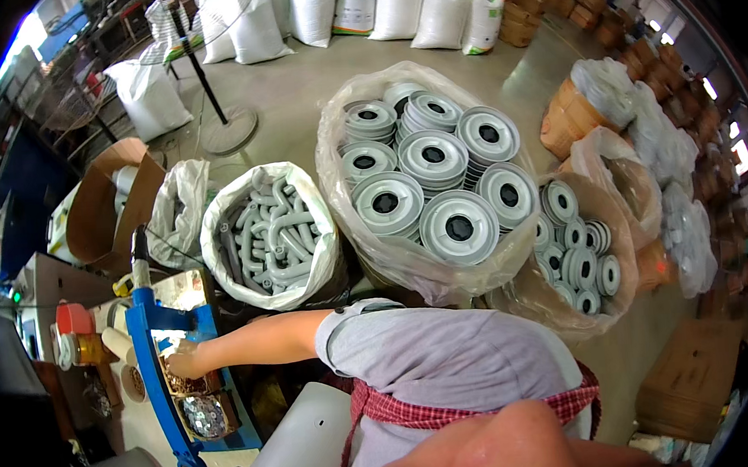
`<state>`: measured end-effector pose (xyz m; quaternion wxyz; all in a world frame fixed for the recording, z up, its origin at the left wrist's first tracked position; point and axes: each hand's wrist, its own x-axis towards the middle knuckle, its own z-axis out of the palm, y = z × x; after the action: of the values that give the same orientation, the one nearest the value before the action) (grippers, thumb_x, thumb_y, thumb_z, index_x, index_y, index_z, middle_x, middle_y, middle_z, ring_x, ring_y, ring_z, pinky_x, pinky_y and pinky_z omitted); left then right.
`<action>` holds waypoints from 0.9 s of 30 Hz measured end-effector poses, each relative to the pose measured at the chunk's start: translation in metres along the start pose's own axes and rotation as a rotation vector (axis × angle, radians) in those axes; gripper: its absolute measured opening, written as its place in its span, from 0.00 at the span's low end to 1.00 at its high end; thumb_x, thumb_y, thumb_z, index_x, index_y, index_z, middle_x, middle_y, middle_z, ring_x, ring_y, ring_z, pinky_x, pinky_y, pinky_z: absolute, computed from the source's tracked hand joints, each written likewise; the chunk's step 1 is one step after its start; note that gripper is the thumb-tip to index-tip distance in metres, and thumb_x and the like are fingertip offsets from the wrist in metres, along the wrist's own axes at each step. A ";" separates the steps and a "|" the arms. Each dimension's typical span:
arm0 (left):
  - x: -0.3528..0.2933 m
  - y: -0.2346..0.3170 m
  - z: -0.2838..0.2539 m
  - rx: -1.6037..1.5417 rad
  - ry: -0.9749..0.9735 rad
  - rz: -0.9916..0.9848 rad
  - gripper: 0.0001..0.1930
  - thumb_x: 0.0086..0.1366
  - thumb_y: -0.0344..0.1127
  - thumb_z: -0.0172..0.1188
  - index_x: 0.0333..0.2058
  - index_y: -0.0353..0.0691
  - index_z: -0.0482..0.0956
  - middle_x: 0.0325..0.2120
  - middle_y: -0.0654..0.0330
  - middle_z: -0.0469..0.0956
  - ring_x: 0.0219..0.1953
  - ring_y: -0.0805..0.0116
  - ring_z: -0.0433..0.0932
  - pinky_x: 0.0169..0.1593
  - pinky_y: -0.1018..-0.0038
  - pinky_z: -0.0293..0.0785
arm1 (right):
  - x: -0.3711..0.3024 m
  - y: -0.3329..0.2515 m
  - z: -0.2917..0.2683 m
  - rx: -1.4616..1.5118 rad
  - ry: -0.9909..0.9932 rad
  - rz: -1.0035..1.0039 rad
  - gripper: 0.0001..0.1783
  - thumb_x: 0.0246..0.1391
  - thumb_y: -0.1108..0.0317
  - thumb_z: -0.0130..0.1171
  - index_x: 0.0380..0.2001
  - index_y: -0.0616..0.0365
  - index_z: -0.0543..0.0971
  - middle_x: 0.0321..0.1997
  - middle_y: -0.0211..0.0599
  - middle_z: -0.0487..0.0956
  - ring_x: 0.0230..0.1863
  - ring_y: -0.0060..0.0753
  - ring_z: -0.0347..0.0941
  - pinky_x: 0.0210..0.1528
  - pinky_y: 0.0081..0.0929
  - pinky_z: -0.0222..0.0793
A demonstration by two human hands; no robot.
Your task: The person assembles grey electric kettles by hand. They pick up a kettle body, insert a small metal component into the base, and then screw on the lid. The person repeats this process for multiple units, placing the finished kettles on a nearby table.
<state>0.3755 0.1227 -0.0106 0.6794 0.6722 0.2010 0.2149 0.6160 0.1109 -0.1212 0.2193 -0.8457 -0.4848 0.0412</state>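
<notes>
My right arm stretches to the left across the bench. My right hand [185,361] is over a box of small copper-coloured parts [195,385], inside a blue metal frame [160,379]. Its fingers look curled downward; what they hold, if anything, is too small to make out. Beside that box, a second box holds shiny silver metal pieces [205,416]. A dark-tipped upright rod [138,250] rises from the frame's far end. A large grey cylinder [294,447] leans between the bench and my body. My left hand is out of view.
A white sack of grey curved pipes [272,236] stands beyond my arm. Next to it, a big clear bag holds stacked grey discs [432,154]; another bag has smaller discs [578,267]. An open carton [112,204], a fan stand [230,129] and white sacks [311,12] stand farther off.
</notes>
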 end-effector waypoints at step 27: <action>-0.261 0.011 -0.172 0.148 0.745 0.157 0.41 0.58 0.71 0.47 0.41 0.29 0.75 0.38 0.52 0.73 0.47 0.58 0.73 0.53 0.67 0.64 | 0.015 -0.187 -0.119 0.783 -0.331 -0.477 0.08 0.47 0.78 0.66 0.31 0.64 0.77 0.28 0.33 0.78 0.31 0.22 0.77 0.36 0.19 0.72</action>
<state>0.0627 0.1178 -0.0065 0.4908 0.6087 0.3970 0.4807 0.5073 0.1652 0.0645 0.4443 -0.5469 -0.6417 0.3029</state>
